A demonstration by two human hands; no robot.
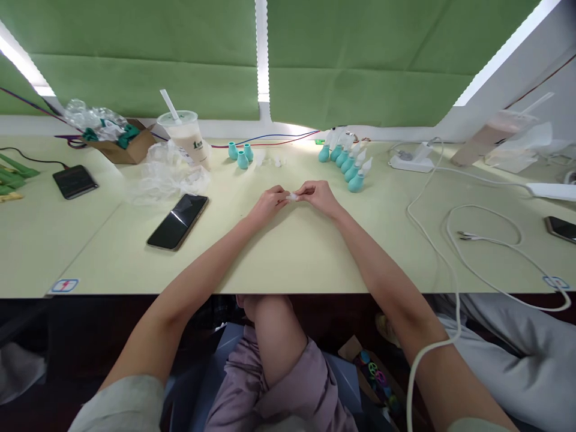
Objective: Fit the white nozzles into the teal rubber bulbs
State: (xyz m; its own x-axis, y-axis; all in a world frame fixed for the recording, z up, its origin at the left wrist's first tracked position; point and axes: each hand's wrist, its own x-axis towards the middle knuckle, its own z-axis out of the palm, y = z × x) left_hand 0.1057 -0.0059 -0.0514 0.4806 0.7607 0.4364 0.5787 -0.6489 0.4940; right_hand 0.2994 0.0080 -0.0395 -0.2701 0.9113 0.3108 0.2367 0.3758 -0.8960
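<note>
My left hand [272,203] and my right hand [315,195] meet just above the table, fingers pinched around a small whitish, translucent piece [293,197]. Its exact shape is mostly covered by the fingertips. Beyond the left hand stand three teal rubber bulbs [242,160] with open necks. Beside them lie a few small clear plastic pieces [278,162]. Past my right hand, a slanted row of several teal bulbs with clear pointed nozzles [355,182] stands upright.
On the left lie a black phone [178,222], a crumpled plastic bag [164,174], a drink cup with straw [189,141], a cardboard box [128,150] and a black device [75,182]. White cables [423,225] and a power strip [411,161] occupy the right. Another person's leg [517,354] is at right.
</note>
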